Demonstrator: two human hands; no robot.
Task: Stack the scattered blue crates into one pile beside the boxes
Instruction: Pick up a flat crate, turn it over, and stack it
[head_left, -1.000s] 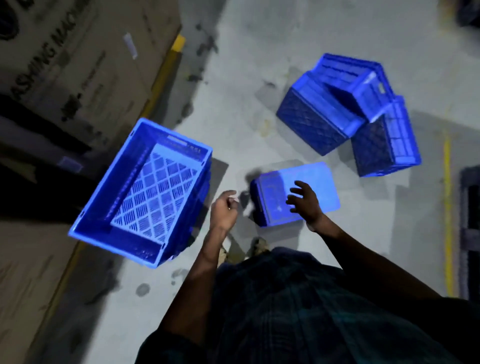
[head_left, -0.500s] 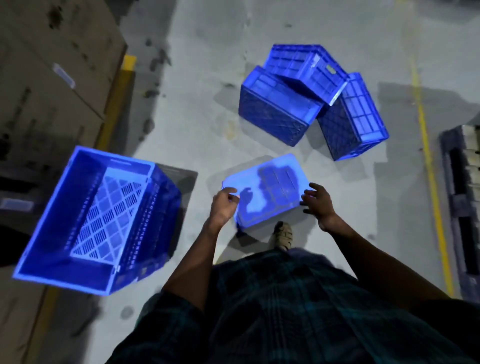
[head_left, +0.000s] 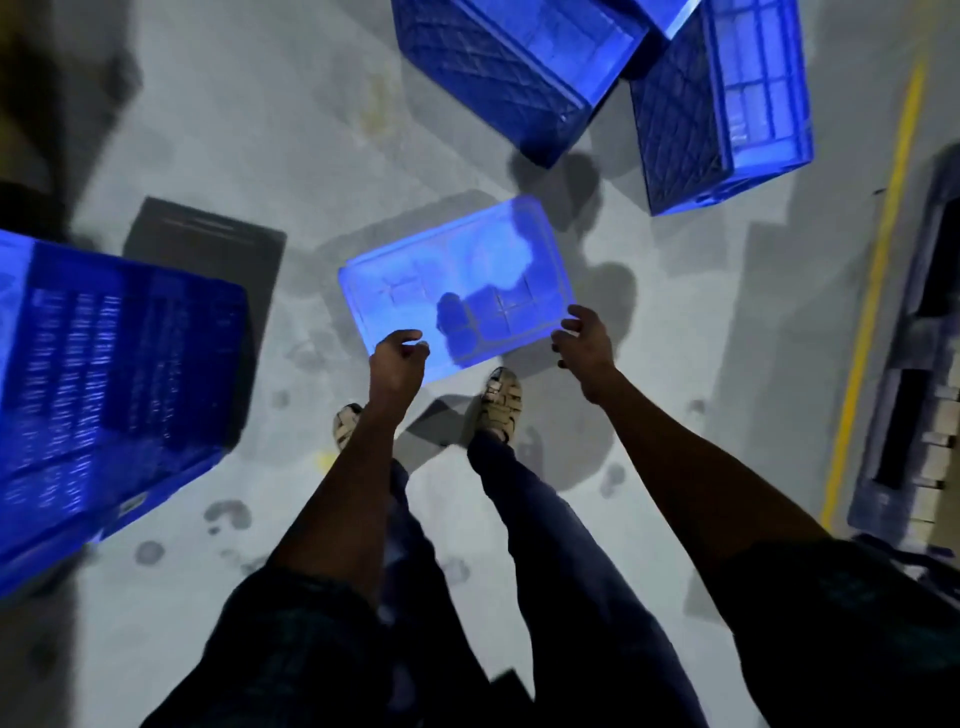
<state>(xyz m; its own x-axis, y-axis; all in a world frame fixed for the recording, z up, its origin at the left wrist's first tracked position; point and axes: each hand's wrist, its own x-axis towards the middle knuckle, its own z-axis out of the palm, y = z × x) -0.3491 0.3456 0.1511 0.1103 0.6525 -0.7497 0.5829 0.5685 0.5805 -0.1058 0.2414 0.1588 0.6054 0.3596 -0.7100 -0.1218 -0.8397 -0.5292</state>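
An overturned blue crate (head_left: 457, 291), bottom face up, is in the middle just ahead of my feet. My left hand (head_left: 397, 358) curls over its near left corner and my right hand (head_left: 582, 338) holds its near right corner. A shadow on the floor below its near edge suggests it is off the floor. At the left edge stands a pile of blue crates (head_left: 104, 389), seen from its mesh side. Two more blue crates lie tipped at the top: one on its side (head_left: 519, 67), another leaning beside it (head_left: 727, 104).
Dark cardboard boxes (head_left: 26, 104) are dimly visible at the upper left, behind the pile. A yellow floor line (head_left: 872, 291) runs down the right, with a dark pallet (head_left: 924, 364) beyond it. My sandalled feet (head_left: 501, 395) stand on grey concrete.
My head has tilted down and closer, so the pile slid to the left edge. Both hands went from reaching to gripping the overturned crate's near corners.
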